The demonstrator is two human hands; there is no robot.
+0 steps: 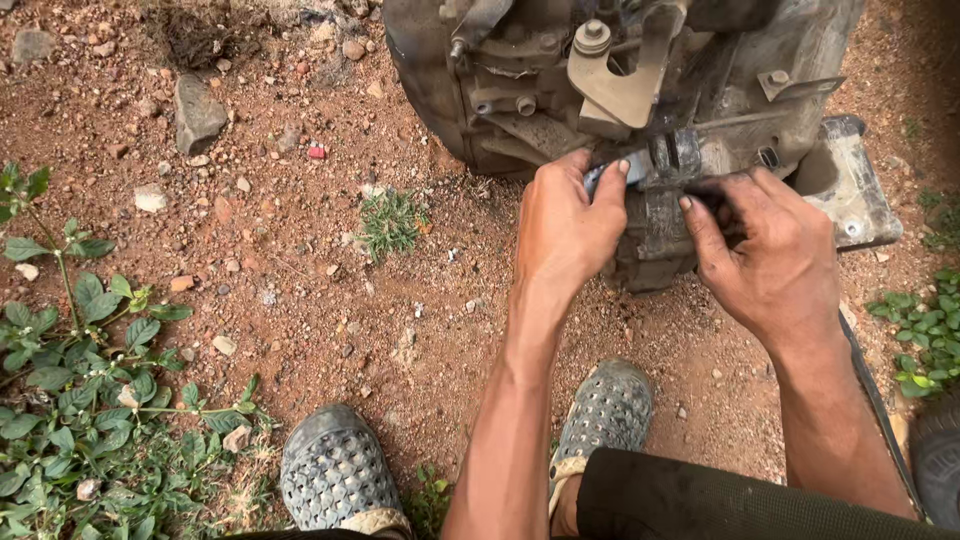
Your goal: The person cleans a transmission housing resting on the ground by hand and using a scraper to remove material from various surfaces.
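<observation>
The left hand point(568, 228) is pressed up against the lower face of the gearbox housing point(620, 90), fingers curled and closed around a small grey-blue piece point(612, 174) that is pinched between thumb and forefinger — only a sliver of it is seen, so what it is cannot be told. The right hand point(775, 255) is set just across from it, fingers bent and reaching in toward the same dark, grimy spot on the casing; whether anything is gripped there cannot be told, since the fingertips are hidden in shadow. Both hands are held close together, almost touching. Above them a flat metal bracket point(625, 75) is seen bolted to the housing, with a round bolt head point(592, 36) at its top. To the right, a flat grey plate point(850, 185) juts out from the casing and lies on the ground. Below the hands, two perforated grey shoes point(335, 470) are planted on red, stony dirt point(300, 260) — one near the bottom edge, the other just under the left forearm. A larger grey stone point(198, 112) is lying upper left, and leafy green weeds point(80, 390) are spread along the left edge.
</observation>
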